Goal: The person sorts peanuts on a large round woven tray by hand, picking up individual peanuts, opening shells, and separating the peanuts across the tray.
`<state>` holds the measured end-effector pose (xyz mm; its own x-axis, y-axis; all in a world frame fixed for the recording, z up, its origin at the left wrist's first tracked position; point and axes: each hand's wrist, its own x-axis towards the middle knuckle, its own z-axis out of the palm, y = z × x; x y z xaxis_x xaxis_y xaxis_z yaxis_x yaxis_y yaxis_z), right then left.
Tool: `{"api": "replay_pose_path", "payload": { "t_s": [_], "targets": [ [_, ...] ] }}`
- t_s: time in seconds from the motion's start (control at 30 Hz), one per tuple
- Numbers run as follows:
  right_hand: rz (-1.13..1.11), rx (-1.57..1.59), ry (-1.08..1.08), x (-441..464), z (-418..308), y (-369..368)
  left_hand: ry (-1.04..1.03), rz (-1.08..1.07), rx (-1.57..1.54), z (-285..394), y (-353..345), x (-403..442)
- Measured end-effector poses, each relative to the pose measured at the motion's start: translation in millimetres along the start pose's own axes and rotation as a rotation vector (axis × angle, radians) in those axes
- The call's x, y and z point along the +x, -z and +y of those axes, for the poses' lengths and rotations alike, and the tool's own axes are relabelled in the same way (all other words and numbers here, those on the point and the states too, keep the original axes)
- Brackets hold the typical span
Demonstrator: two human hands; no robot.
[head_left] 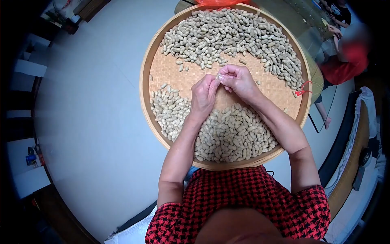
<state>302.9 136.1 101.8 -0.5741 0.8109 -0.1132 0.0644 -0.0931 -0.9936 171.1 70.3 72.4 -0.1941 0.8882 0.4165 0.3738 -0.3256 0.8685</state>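
Observation:
My left hand [203, 95] and my right hand [240, 82] meet above the middle of a round woven bamboo tray [144, 83]. Their thumbs and fingertips are pinched together on a small pale peanut [219, 76], mostly covered by the fingers. A broad heap of unshelled peanuts [231, 34] fills the far side of the tray, beyond my hands. Under my forearms lies a second heap of peanuts [237, 134], reaching round to the left rim. A few single peanuts [243, 61] are scattered on the woven bottom between the heaps.
A red plastic bag [223, 2] touches the far rim, and a red tie [302, 90] hangs at the right rim. Another person in a red top [345, 69] sits at the upper right. A sofa [351, 154] stands at right; a potted plant [69, 25] is at upper left.

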Motion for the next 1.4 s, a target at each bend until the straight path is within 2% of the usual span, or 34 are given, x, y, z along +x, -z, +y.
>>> {"api": "replay_pose_path", "payload": {
  "t_s": [0.07, 0.13, 0.17, 0.2, 0.27, 0.37, 0.43, 0.47, 0.53, 0.7, 0.83, 0.97, 1.03, 1.07, 1.13, 1.2, 1.27, 1.33, 1.4],
  "targets": [
    [-0.003, 0.003, -0.017, 0.7, -0.2, 1.6, 0.028, -0.034, -0.018, 0.0, 0.3, -0.7],
    [-0.007, 0.006, -0.033, 0.7, 1.5, 2.5, 0.188, -0.086, -0.137, 4.4, 0.8, -0.8],
    [-0.018, 0.102, -0.015, 0.7, 4.1, 2.8, 0.187, -0.087, -0.136, 4.3, -1.5, -1.5],
    [-0.03, 0.197, 0.004, 0.6, 3.8, 2.0, 0.178, -0.034, -0.164, 4.2, -5.5, -2.2],
    [0.001, 0.141, 0.036, -3.6, 2.6, -2.3, 0.171, 0.021, -0.192, 4.2, -9.8, -4.5],
    [0.036, 0.131, 0.076, -7.4, 1.7, -10.1, 0.282, 0.046, -0.252, 7.6, -12.8, -6.0],
    [0.046, 0.178, 0.087, -9.8, 0.3, -14.9, 0.464, 0.133, -0.687, 10.2, -16.0, -3.8],
    [0.055, 0.205, 0.079, -11.4, -2.0, -17.6, 0.463, 0.132, -0.687, 11.8, -16.0, -2.1],
    [0.064, 0.232, 0.07, -12.7, -3.1, -19.6, 0.574, 0.177, -0.929, 15.9, -15.5, 1.6],
    [0.059, 0.244, 0.218, -10.9, 2.7, -20.8, 0.479, 0.146, -1.07, 12.3, -13.0, 1.4],
    [0.048, 0.232, 0.234, -10.1, 3.9, -18.1, 0.463, 0.092, -1.094, 11.5, -9.8, 1.9],
    [-0.001, 0.212, 0.229, -9.5, 0.9, -16.7, 0.45, 0.09, -1.024, 9.0, -8.7, 1.9],
    [-0.025, 0.215, 0.22, -9.6, -2.3, -16.9, 0.369, 0.098, -0.775, 3.4, -9.1, -0.3],
    [-0.009, 0.18, 0.207, -10.0, -3.7, -17.5, 0.369, 0.098, -0.775, 1.3, -8.9, -1.9],
    [0.008, 0.144, 0.194, -9.3, -2.8, -17.1, 0.291, 0.127, -0.392, 1.2, -7.7, -4.6],
    [-0.015, 0.288, 0.066, -7.8, 4.6, -15.6, 0.267, 0.142, -0.369, 6.1, -9.7, -4.8],
    [-0.03, 0.387, 0.037, -6.6, 10.7, -17.9, 0.241, 0.158, -0.345, 8.2, -9.4, -4.6],
    [-0.045, 0.485, 0.008, -5.9, 10.7, -18.7, 0.088, 0.212, -0.021, 8.2, -8.3, -4.2],
    [0.002, 0.489, -0.026, -5.1, 8.6, -18.5, 0.07, 0.224, -0.027, 10.6, -8.1, -3.3]
  ]
}}
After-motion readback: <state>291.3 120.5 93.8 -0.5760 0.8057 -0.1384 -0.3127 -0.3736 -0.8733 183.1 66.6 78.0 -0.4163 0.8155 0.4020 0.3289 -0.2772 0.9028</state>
